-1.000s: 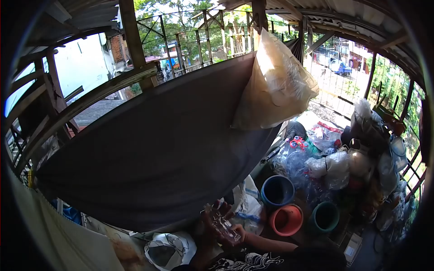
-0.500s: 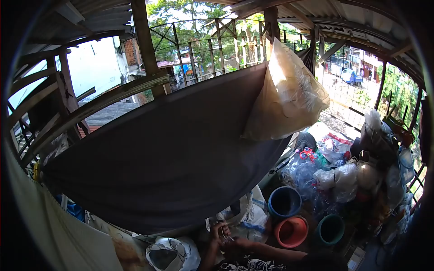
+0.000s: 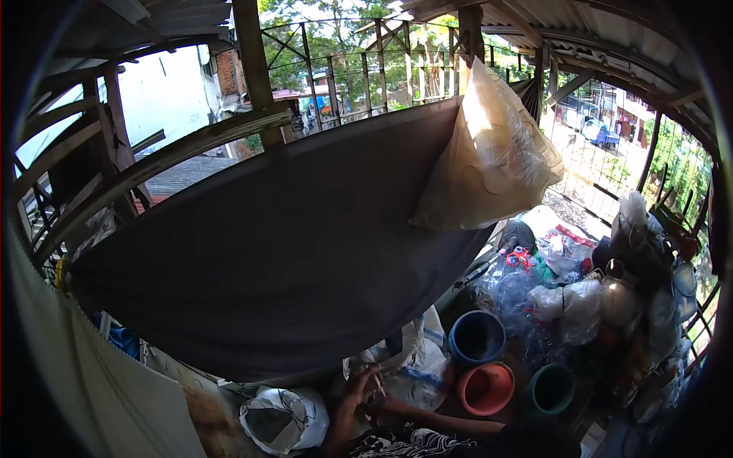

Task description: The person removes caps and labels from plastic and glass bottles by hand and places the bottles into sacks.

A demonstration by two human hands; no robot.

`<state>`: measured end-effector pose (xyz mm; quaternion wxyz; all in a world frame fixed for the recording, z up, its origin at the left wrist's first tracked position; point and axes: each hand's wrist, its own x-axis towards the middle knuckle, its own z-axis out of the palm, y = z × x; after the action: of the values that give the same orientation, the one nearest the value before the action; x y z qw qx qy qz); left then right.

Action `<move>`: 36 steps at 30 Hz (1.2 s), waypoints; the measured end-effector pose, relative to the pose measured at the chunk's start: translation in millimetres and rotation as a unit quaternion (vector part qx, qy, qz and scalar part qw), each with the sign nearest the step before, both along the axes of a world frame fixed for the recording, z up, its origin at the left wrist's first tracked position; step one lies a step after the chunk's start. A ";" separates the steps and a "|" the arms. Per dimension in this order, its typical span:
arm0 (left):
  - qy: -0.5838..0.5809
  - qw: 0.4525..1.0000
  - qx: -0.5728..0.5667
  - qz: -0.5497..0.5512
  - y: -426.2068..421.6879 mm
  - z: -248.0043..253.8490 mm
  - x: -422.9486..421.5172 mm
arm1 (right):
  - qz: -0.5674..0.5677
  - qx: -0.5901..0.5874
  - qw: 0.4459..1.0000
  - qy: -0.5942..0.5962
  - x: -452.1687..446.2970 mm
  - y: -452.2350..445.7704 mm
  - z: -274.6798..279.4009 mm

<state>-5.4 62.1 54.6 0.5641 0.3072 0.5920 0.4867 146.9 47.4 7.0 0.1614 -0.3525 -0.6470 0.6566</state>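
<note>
My hands are close together low in the middle of the head view, in shadow. My left hand is raised with its fingers curled. Just below it, my right hand reaches in from the right and also looks closed. A small pale, shiny thing shows between them, too small and dark to name. Left of my hands is an open white sack with something dark and flat inside. Behind them is a white woven sack with blue stripes.
A dark cloth hangs across the middle, with a full translucent bag at its right end. Blue, red and green buckets stand to the right, near piled plastic bottles and bags.
My hands have shifted slightly left, and my left hand has risen a little relative to my right. The whole view has moved slightly with my head.
</note>
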 end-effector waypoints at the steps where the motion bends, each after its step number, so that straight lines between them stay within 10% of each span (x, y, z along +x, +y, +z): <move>1: -0.174 0.983 0.013 -0.051 -1.7 23.4 -1.4 | 0.056 -0.205 0.975 0.070 5.4 5.8 0.0; 5: -0.457 0.880 0.102 -0.081 -0.6 49.6 18.7 | 0.103 -0.589 0.779 0.188 31.0 18.1 38.4; 8: -0.639 0.748 0.136 -0.116 9.1 53.2 38.9 | 0.232 -0.624 0.614 0.424 10.9 8.4 40.2; 9: -0.639 0.747 0.136 -0.121 21.2 49.2 36.8 | 0.019 -0.595 0.756 0.274 16.3 6.7 49.3; 10: -0.654 0.697 0.182 -0.232 37.5 44.0 31.9 | 0.018 -0.592 0.757 0.275 14.2 9.4 55.1; 12: -0.658 0.633 0.226 -0.339 46.9 48.9 25.6 | 0.276 -0.602 0.595 0.456 8.7 14.5 63.0; 14: -0.511 0.829 0.148 -0.172 29.2 78.9 28.7 | 0.225 -0.619 0.623 0.422 21.8 17.6 60.0; 15: -0.512 0.829 0.146 -0.171 25.0 79.4 30.7 | 0.213 -0.330 0.828 0.401 27.4 20.0 63.9; 17: -0.412 0.899 0.089 -0.116 19.8 78.5 33.3 | 0.169 0.000 0.929 0.329 30.1 19.3 61.1; 19: -0.386 0.916 0.055 -0.093 26.8 31.3 30.9 | 0.069 -0.410 0.903 0.113 26.8 18.5 40.5; 26: -0.076 0.997 -0.024 0.023 15.1 -50.7 55.9 | 0.080 -0.115 0.988 -0.071 15.3 17.9 -25.2; 30: 0.166 0.972 -0.019 0.168 33.9 -180.4 45.6 | 0.106 0.058 0.968 -0.218 4.3 16.7 -61.1; 36: 0.260 0.933 -0.001 0.250 29.6 -159.4 34.1 | 0.042 0.121 0.949 -0.288 -12.1 13.1 -50.1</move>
<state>28.7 91.7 -104.9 0.2508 0.2648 0.7760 0.5146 134.9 60.5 -43.0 -0.0184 -0.4770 -0.7549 0.4498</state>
